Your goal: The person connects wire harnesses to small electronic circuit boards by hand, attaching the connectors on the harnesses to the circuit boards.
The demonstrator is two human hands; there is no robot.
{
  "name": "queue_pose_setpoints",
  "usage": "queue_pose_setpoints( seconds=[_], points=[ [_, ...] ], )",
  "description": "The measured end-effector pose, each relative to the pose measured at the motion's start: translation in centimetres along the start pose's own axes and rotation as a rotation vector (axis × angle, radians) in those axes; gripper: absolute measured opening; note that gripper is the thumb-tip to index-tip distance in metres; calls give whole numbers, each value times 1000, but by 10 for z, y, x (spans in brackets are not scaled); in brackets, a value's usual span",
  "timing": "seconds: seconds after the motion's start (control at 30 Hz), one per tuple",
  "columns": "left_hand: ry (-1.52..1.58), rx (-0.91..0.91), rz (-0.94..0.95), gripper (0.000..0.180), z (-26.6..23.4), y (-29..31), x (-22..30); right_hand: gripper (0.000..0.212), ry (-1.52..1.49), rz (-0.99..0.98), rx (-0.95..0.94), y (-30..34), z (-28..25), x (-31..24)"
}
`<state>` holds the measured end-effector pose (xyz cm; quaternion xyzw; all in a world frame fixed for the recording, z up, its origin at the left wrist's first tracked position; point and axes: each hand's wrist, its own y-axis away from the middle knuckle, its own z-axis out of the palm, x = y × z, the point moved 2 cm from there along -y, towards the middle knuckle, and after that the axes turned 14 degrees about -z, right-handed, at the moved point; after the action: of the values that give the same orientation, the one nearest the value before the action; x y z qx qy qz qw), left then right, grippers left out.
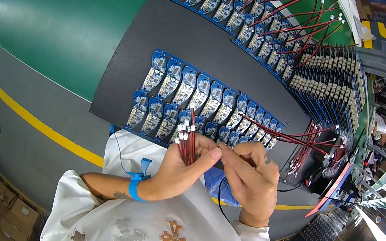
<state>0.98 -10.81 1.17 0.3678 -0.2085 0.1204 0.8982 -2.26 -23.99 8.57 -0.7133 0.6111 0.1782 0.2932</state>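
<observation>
My left hand (184, 169) is closed around a bundle of red and black wire leads (190, 151) with small white connectors at their upper ends. Its thumb and index finger reach to the right, to the fingertips of my right hand (252, 178). The right thumb and index finger are pinched together there, and what lies between them is too small and covered to make out. Both hands are over the near edge of a blue circuit board panel (167, 120), which carries two rows of wavy-shaped boards. Red and black leads (272, 131) lie across the right end of this panel.
The panel lies on a black mat (126, 64) over a green tabletop (63, 14). Farther back, another board panel (223, 7) has leads standing up from it. Many boards stand stacked on edge (327, 84) at right, near a loose wire pile (305, 153). A blue wrist strap (136, 184) circles my left wrist.
</observation>
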Motion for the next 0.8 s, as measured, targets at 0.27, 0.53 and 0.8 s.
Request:
queue_pose_setpoints(
  seconds=[0.27,0.53,0.8],
  points=[
    [159,6,-14,19,-3,0,-3,26,223,-217,-169,-15,-8,-5],
    [223,-84,-145,20,0,6,-8,8,499,-220,-202,-49,-6,29],
    [165,-80,-158,18,-3,6,-5,12,493,-225,-322,-53,4,32]
  ],
)
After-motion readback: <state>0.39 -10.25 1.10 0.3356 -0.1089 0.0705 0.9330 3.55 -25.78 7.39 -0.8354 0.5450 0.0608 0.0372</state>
